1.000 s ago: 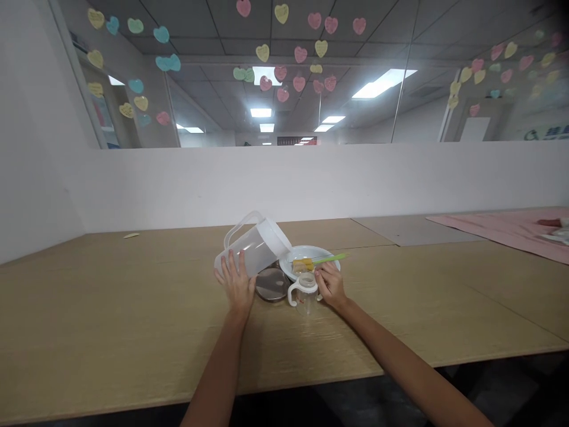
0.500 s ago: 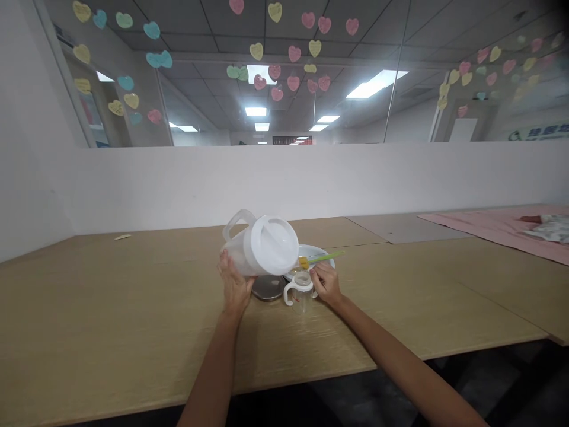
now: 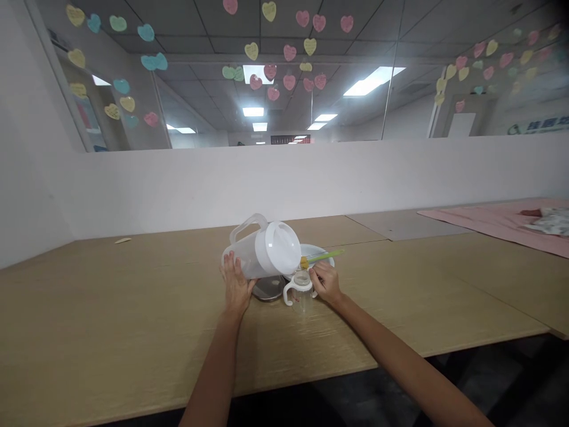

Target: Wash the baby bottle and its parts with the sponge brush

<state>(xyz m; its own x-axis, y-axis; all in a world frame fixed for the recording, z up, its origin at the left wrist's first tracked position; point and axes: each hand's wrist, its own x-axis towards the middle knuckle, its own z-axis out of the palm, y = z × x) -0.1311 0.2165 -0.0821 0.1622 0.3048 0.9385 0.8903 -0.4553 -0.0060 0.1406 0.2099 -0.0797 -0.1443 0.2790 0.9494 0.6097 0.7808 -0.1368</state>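
My left hand (image 3: 237, 284) is wrapped round the body of a translucent pitcher (image 3: 245, 256) with a white lid (image 3: 283, 248). The pitcher is tilted to the right, its lid end over a clear baby bottle (image 3: 303, 298) that stands upright on the table. White handles stick out from both sides of the bottle's neck. My right hand (image 3: 326, 280) is closed on the bottle's right handle, most of which the fingers hide. Behind the bottle lies a white plate (image 3: 320, 250) with a yellow-and-green brush (image 3: 323, 257) across it.
A round dark metallic dish (image 3: 268, 289) lies on the wooden table (image 3: 146, 320) under the pitcher. A pink cloth (image 3: 480, 214) with a patterned bundle (image 3: 551, 223) is at the far right. A white wall (image 3: 200, 184) closes off the back.
The pitcher has tipped a little, its lid turning more to the right and its handle shifting right. My right hand and the bottle stay nearly in place. The whole view has shifted slightly.
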